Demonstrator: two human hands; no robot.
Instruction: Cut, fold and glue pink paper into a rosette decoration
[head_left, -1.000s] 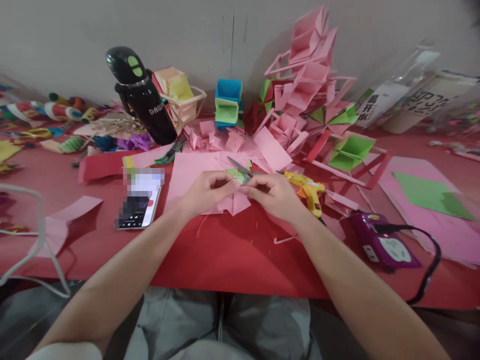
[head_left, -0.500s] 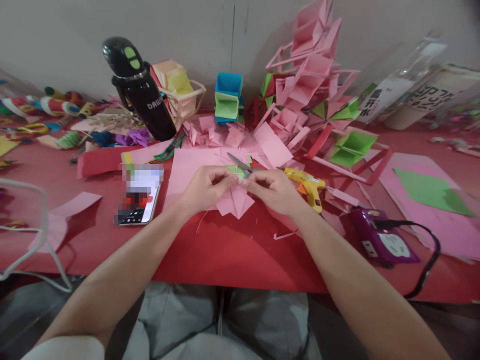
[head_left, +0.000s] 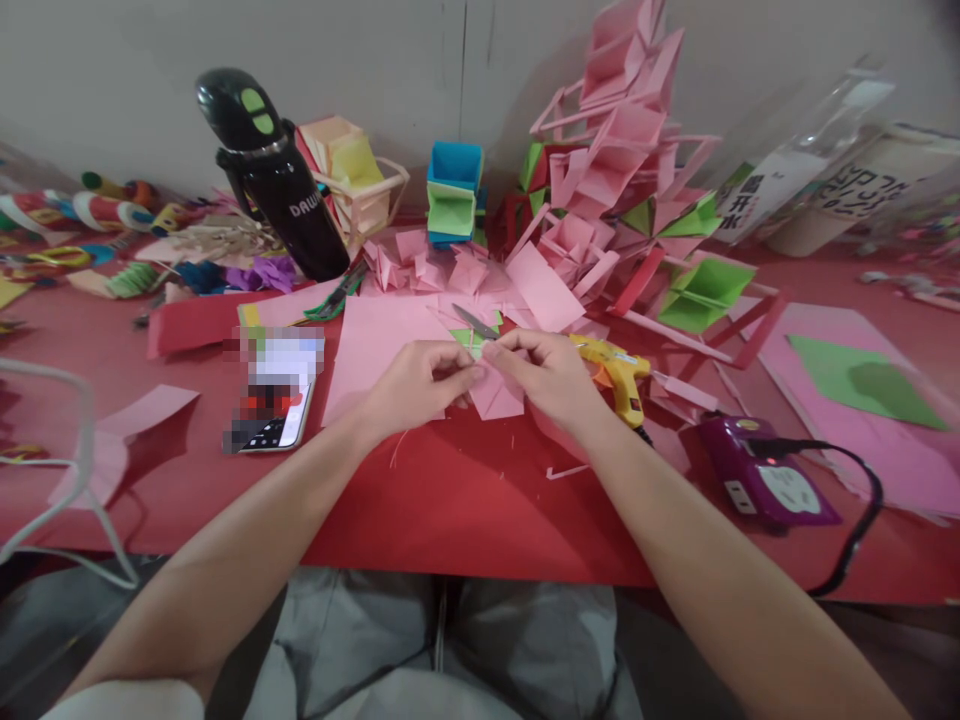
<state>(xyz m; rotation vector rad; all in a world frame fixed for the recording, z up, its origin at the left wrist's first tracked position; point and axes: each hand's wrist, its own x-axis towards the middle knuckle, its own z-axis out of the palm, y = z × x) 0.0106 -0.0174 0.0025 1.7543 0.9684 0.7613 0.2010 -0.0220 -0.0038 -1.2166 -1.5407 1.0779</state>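
A folded piece of pink paper [head_left: 501,397] with pointed pleats is between my hands, just above the table's near part. My right hand [head_left: 551,380] pinches it from the upper right, thumb and forefinger together. My left hand [head_left: 420,382] is closed in a pinch at the paper's left edge; what lies between those fingertips is hidden. Just beyond the fingers, the grey blade of a pair of scissors [head_left: 472,321] lies over green paper [head_left: 462,337]. Under these spreads a flat pink sheet [head_left: 367,345]. To the right of my right hand lies a yellow glue gun [head_left: 621,378].
A phone [head_left: 289,405] lies left, a black bottle [head_left: 289,195] behind it. Folded pink paper pieces [head_left: 409,265] and a tall pink paper structure [head_left: 615,150] stand at the back. A purple power box [head_left: 765,475] with a black cable is at right.
The folded pink paper has turned and shifted slightly right with my right hand. My left fingertips have slid lower along its left side.
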